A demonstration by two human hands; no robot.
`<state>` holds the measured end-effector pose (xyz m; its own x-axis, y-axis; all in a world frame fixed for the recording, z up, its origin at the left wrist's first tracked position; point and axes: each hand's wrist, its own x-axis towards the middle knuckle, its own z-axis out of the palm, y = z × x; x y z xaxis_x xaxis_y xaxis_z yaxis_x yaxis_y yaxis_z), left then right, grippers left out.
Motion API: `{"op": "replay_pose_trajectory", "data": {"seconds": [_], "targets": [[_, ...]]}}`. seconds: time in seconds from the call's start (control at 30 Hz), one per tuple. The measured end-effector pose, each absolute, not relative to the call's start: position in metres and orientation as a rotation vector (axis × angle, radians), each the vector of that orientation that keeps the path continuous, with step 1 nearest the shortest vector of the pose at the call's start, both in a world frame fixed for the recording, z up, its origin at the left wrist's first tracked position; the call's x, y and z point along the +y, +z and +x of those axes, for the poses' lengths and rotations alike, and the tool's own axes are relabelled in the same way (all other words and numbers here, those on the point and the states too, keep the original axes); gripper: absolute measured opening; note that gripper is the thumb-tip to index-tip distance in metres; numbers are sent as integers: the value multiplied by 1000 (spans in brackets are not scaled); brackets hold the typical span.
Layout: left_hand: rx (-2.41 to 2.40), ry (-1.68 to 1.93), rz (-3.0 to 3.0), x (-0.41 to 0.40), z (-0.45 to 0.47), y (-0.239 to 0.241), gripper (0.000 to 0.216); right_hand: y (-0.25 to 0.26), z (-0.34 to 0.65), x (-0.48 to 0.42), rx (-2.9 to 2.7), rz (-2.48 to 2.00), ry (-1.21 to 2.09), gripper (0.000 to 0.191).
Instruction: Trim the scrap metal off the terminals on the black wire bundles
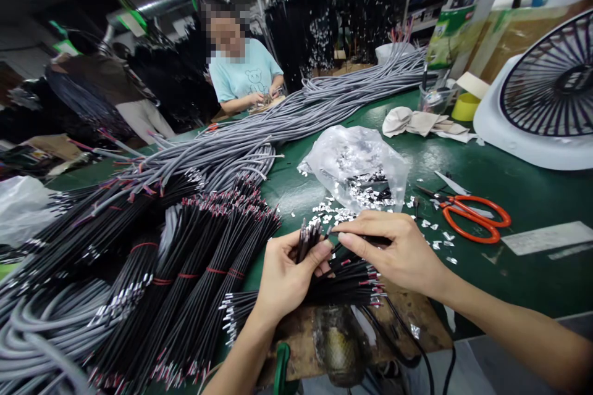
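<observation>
Wire tips (311,227) are seemingly being worked, the bunch (303,249) gripped by the left hand (290,266), 1 dark piece (377,239) pinched by the right hand (399,252), and steady alignment seems needed.

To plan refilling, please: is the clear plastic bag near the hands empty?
Not empty: the plastic bag holds many small silver pieces, visible through it.

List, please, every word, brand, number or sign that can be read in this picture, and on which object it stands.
No text is readable.
White fan with round black grille: hub marking, too blurred.
Green-and-white packet: printing, too small and blurred.
Light-blue T-shirt: bear drawing, no legible words.
</observation>
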<state>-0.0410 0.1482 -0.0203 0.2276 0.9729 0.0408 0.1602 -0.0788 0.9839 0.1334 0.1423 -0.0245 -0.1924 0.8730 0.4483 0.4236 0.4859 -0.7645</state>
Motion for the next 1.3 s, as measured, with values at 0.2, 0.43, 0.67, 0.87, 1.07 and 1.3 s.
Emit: {"op": "replay_pose_trajectory", "data": {"seconds": [0.2, 0.43, 0.67, 0.87, 1.07, 1.3], "targets": [[1138, 944, 1514, 145, -37, -18, 24, -26, 133, 144, -1640, -1088, 709, 22], [1191, 995, 1469, 143, -33, -20, 18, -25, 129, 142, -1625, -986, 868, 14], [1040, 866, 1497, 141, -38, -20, 15, -28, 132, 144, -1667, -1038, 865, 13], [1009, 869, 1522, 148, -40, -19, 18, -29, 135, 148, -1587, -1205, 433, 23], [1149, 953, 1591, 153, -39, -24, 23, -27, 135, 148, -1701, -1157, 459, 32], [1272, 1032, 1601, 149, -38, -23, 30, -24, 134, 145, -1804, -1127, 568, 26]]}}
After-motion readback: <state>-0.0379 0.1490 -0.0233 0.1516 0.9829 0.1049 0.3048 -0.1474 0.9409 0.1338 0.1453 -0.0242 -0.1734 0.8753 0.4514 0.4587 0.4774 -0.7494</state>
